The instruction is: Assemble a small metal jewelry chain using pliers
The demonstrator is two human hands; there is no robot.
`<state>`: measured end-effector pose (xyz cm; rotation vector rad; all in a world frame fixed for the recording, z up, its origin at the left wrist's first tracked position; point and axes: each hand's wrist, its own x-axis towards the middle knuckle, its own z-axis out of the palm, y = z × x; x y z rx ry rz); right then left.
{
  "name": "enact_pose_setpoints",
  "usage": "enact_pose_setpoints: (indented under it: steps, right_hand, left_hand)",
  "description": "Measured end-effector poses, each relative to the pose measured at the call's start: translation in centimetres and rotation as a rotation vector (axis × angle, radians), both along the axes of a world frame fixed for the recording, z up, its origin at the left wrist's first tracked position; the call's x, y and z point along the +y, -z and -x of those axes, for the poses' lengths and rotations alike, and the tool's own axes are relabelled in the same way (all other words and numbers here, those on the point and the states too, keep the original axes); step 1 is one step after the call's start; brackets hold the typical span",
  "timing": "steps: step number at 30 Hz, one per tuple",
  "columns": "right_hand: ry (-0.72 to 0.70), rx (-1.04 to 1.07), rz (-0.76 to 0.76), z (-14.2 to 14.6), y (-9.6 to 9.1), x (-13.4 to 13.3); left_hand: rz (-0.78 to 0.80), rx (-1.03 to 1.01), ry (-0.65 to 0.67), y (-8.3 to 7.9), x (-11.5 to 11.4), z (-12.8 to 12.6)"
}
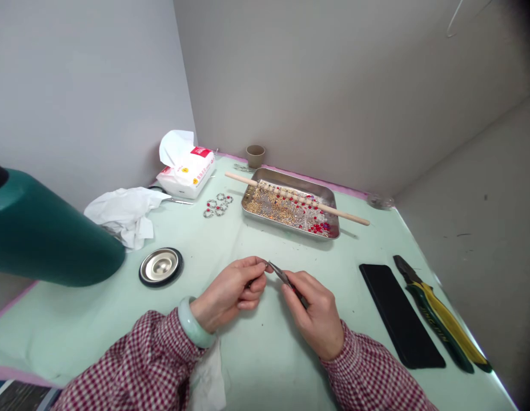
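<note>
My left hand [238, 283], with a pale green bangle [194, 324] at its wrist, is closed in a pinch in the middle of the table. What its fingertips hold is tiny and mostly hidden. My right hand [314, 311] grips needle-nose pliers [281, 275], whose tips meet the left fingertips. Beyond the hands, a metal tray [290, 231] holds gold, clear and red beads. Across its rim rests a wooden rod [348, 215] with beaded pieces around its middle. Left of the tray lie several beaded rings [219, 210].
At left stand a green bottle [55, 228], a round lid [161, 267] and crumpled tissue [123, 214]. A tissue pack [188, 171] and a small cup [255, 156] sit at the back. On the right lie a black phone [400, 314] and large yellow-green pliers [440, 314].
</note>
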<state>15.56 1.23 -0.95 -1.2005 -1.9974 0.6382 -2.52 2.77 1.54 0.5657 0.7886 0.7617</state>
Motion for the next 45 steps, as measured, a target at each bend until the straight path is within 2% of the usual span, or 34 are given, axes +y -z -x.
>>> enact_pose_setpoints:
  steps: [6,12,18,23,34,45]
  right_hand:
    - [-0.006,0.002,-0.003,0.0,0.0,0.0]
    - [-0.005,0.010,0.014,0.1,0.1,0.0]
    - [-0.003,0.057,0.050,0.2,0.0,0.0]
    - [-0.009,0.072,0.070,0.2,-0.1,-0.1]
    - [0.003,0.089,0.086,0.3,-0.1,-0.2]
    - [0.002,0.098,0.121,0.4,-0.2,-0.1]
  left_hand:
    - [-0.050,0.061,-0.015,0.1,-0.1,-0.2]
    - [-0.153,0.277,-0.096,-0.4,-0.3,-0.9]
    - [-0.382,0.562,-0.134,-0.2,-0.4,-1.0]
    - [-0.523,0.709,-0.143,0.1,-0.6,-0.9]
    - [-0.613,0.749,-0.150,0.8,-0.7,-0.9]
    - [-0.649,0.821,-0.170,0.6,-0.9,-0.8]
